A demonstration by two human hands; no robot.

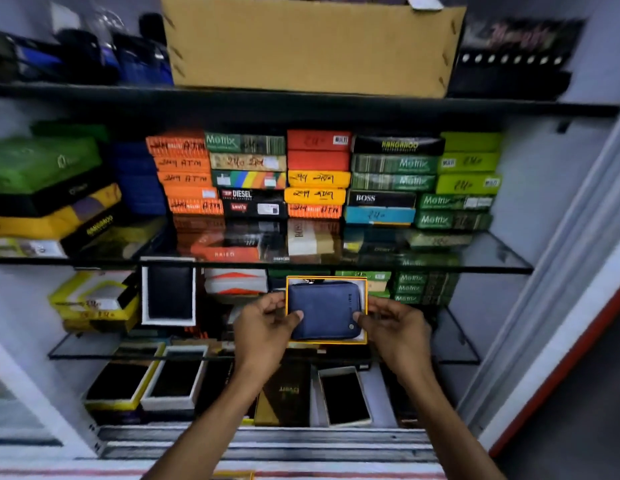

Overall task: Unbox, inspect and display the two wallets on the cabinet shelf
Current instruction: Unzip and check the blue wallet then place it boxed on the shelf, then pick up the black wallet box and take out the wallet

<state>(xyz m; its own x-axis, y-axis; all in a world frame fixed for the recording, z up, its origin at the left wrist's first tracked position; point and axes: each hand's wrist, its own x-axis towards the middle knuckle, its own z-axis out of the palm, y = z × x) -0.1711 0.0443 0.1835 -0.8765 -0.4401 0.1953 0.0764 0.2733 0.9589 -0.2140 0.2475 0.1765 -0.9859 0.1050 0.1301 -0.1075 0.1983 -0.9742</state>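
A blue wallet [324, 311] lies in an open orange-edged box [365, 306], held upright in front of the lower glass shelf [454, 351]. My left hand [263, 329] grips the box's left side with its thumb on the wallet's lower left corner. On the right side my right hand [393, 327] holds the box, thumb resting on the wallet's lower right corner. A second, dark wallet [170, 294] stands upright in a white box [144, 296] on the same shelf, to the left.
Stacks of coloured wallet boxes [315, 178] fill the middle glass shelf [499, 254]. A cardboard carton [308, 46] sits on the top shelf. Open boxes with dark wallets [177, 375] lie on the cabinet floor. The cabinet's right frame [551, 271] runs close by.
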